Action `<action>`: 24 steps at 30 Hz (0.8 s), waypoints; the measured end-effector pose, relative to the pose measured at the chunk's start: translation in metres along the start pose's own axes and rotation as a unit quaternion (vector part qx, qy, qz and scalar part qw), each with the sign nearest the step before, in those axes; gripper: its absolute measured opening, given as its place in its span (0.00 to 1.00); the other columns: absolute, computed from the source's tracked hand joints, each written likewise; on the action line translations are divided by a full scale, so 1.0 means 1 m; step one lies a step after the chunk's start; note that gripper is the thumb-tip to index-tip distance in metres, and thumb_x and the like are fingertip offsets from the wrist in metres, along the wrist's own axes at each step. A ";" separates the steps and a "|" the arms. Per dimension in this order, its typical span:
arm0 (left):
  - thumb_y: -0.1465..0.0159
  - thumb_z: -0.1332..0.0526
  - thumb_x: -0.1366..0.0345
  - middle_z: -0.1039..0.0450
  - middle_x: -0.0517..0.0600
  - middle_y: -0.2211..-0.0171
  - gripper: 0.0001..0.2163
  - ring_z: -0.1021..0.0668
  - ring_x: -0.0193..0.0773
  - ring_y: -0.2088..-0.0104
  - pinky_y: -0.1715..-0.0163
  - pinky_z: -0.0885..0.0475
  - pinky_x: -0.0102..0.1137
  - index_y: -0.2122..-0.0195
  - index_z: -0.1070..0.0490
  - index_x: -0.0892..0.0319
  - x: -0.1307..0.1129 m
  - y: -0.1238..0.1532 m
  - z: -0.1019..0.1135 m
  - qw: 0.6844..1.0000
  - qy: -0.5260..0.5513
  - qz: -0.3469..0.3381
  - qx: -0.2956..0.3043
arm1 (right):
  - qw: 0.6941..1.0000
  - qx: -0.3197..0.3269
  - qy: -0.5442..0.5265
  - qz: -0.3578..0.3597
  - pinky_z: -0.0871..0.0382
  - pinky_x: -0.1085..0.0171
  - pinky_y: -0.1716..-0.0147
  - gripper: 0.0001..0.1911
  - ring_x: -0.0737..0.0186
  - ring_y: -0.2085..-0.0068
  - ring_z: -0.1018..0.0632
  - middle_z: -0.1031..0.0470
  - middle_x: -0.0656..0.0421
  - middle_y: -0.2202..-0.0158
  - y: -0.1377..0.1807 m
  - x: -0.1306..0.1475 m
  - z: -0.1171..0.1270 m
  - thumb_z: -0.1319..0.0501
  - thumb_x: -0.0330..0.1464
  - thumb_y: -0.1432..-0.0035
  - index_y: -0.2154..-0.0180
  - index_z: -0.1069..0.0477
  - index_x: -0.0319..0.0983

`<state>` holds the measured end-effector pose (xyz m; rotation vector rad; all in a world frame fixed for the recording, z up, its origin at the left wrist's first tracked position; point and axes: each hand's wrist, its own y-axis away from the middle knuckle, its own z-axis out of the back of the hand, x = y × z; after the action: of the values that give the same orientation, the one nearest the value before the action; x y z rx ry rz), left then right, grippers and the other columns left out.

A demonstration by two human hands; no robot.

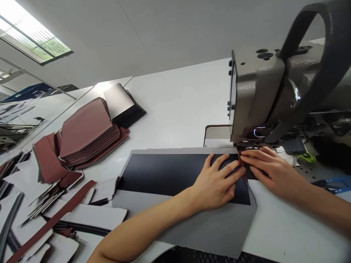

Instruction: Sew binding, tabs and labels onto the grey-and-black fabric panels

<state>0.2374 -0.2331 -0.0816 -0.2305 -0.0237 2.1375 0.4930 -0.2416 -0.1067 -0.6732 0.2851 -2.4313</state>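
At far left, white-backed offcuts (91, 215) are strewn over the work table (175, 109), w/ a long maroon strip (52, 219) lying across them. Above these, stacked maroon pcs (85, 131) are piled, w/ a black stack (123, 106) just behind. Neither pile is touched by a hand, so plenty of cut stock is judged to be left.

Centre: a dark navy panel (170, 175) is laid on a larger grey textured sheet (192, 230), both flat on the table, their far edge running up to the presser foot (246, 141) of the sewing mach. head (257, 91).

L hand (215, 182) is held flat and open, fingers spread, pressing the panel down; nothing is gripped. R hand (274, 171) is extended, not clenched, its fingers (255, 159) laid on a narrow maroon edge piece (242, 168) by the foot. Whether that piece is actually pinched can't be told. No finished seam can be made out on the panel, so work on this pc is judged not far along.
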 end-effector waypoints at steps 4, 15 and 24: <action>0.29 0.48 0.62 0.31 0.49 0.36 0.22 0.37 0.54 0.33 0.35 0.41 0.53 0.34 0.35 0.54 -0.004 0.001 0.000 1.000 -0.003 0.000 -0.016 | 0.999 -0.018 -0.038 -0.023 0.29 0.55 0.48 0.16 0.57 0.48 0.23 0.24 0.57 0.44 0.003 0.004 0.003 0.46 0.30 0.30 0.44 0.28 0.43; 0.26 0.51 0.65 0.28 0.55 0.39 0.18 0.31 0.45 0.34 0.34 0.35 0.45 0.39 0.32 0.62 -0.020 0.010 0.002 0.998 0.034 0.037 -0.033 | 0.993 -0.019 -0.100 -0.067 0.29 0.57 0.57 0.09 0.57 0.57 0.25 0.26 0.58 0.59 0.034 0.050 0.009 0.44 0.32 0.30 0.62 0.27 0.43; 0.27 0.49 0.63 0.30 0.54 0.38 0.18 0.34 0.47 0.33 0.33 0.37 0.47 0.38 0.33 0.58 -0.022 0.013 -0.004 0.999 0.021 0.030 -0.029 | 0.996 -0.079 -0.029 0.041 0.26 0.58 0.52 0.09 0.58 0.54 0.23 0.23 0.54 0.56 0.038 0.057 0.000 0.42 0.22 0.33 0.55 0.25 0.36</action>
<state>0.2392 -0.2587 -0.0836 -0.3130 -0.0556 2.1931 0.4719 -0.3064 -0.0972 -0.7852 0.4766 -2.3240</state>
